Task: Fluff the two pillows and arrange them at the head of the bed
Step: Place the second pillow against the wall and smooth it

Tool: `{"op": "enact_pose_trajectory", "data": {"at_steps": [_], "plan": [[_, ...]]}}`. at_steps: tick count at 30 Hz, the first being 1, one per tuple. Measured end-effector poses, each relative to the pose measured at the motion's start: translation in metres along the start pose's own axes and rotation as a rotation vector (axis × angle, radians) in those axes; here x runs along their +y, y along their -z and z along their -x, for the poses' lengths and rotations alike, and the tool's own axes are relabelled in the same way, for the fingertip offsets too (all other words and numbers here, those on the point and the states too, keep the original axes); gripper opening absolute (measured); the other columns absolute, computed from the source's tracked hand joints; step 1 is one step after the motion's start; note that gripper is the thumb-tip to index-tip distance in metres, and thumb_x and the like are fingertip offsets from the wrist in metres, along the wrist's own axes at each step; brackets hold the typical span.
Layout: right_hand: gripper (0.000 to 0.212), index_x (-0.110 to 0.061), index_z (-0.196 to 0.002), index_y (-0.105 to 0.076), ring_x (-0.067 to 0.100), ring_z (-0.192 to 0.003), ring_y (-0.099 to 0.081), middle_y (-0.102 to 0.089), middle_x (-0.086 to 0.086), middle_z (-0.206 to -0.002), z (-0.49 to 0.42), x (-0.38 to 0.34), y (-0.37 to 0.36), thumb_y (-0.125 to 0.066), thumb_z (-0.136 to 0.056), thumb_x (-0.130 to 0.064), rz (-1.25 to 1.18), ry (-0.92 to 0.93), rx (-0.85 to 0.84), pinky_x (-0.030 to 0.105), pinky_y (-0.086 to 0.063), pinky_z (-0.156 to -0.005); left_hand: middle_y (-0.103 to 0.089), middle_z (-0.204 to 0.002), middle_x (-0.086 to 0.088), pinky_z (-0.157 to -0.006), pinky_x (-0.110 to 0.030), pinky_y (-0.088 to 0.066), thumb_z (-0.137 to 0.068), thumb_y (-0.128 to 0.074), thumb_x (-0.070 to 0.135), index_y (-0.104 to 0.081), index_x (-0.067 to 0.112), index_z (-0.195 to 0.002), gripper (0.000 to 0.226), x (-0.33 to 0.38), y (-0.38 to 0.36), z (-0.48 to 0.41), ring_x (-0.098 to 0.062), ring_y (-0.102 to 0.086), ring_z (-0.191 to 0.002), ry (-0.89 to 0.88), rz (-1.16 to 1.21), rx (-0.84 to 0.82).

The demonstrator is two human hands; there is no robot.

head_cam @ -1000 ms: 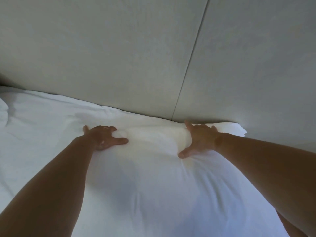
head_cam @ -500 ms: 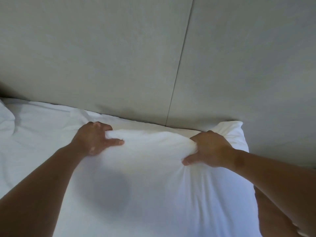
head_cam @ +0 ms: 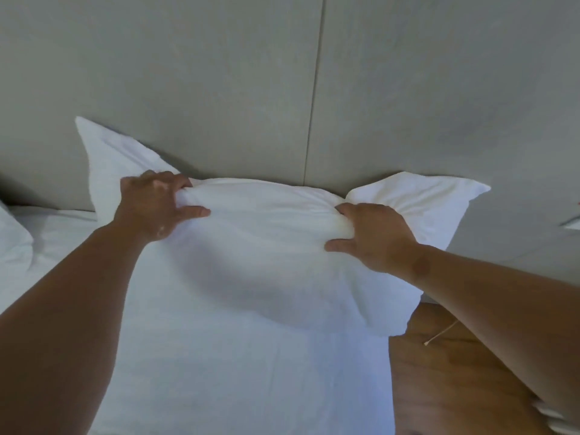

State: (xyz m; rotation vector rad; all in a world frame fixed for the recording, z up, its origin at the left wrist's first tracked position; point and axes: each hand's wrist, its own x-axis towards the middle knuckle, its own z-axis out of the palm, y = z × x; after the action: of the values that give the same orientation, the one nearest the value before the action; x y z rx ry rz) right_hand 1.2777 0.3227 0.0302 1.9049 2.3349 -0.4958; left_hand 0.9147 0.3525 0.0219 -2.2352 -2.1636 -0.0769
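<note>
A white pillow stands propped at the head of the bed, its top edge near the grey headboard. My left hand grips the fabric of its top edge on the left side. My right hand bunches the top edge on the right side. Both upper corners stick up past my hands. A second white pillow shows only as a corner at the far left edge. The white sheet covers the bed below.
The headboard is two grey panels with a vertical seam. To the right of the bed lies a wooden floor with a thin cord on it. A small pale object sits at the right edge.
Both hands have closed on the pillow's top edge and lifted it from flat on the bed, so its corners now stand up against the headboard. The view has pulled back.
</note>
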Motion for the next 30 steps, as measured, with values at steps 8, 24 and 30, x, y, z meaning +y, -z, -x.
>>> {"op": "enact_pose_trajectory", "data": {"at_steps": [8, 24, 30], "plan": [[0.122, -0.036, -0.150, -0.034, 0.025, -0.140, -0.034, -0.044, -0.006, -0.146, -0.023, 0.038, 0.020, -0.064, -0.045, -0.090, 0.202, 0.045, -0.077, 0.047, -0.021, -0.117, -0.020, -0.163, 0.015, -0.114, -0.066, -0.006, -0.057, -0.076, 0.073, -0.024, 0.046, -0.151, 0.112, -0.009, 0.012, -0.051, -0.014, -0.009, -0.151, -0.007, -0.209, -0.372], [0.057, -0.033, -0.103, -0.068, 0.015, -0.091, -0.047, -0.060, -0.012, -0.092, -0.025, -0.002, 0.042, -0.088, -0.056, -0.059, -0.013, 0.031, -0.004, 0.032, -0.042, -0.076, -0.071, -0.106, 0.001, -0.090, -0.048, -0.046, -0.039, -0.069, 0.090, -0.064, 0.033, -0.094, 0.080, -0.059, 0.043, -0.035, -0.030, -0.063, -0.105, 0.138, -0.181, -0.332], [0.079, -0.027, -0.129, -0.060, 0.027, -0.120, -0.054, -0.064, -0.002, -0.120, -0.040, -0.009, 0.026, -0.086, -0.061, -0.059, 0.013, 0.023, -0.051, 0.040, -0.042, -0.098, -0.069, -0.108, 0.002, -0.097, -0.058, -0.044, -0.028, -0.062, 0.096, -0.064, 0.042, -0.105, 0.094, -0.091, 0.025, -0.038, -0.032, -0.061, -0.110, 0.137, -0.110, -0.388]]}}
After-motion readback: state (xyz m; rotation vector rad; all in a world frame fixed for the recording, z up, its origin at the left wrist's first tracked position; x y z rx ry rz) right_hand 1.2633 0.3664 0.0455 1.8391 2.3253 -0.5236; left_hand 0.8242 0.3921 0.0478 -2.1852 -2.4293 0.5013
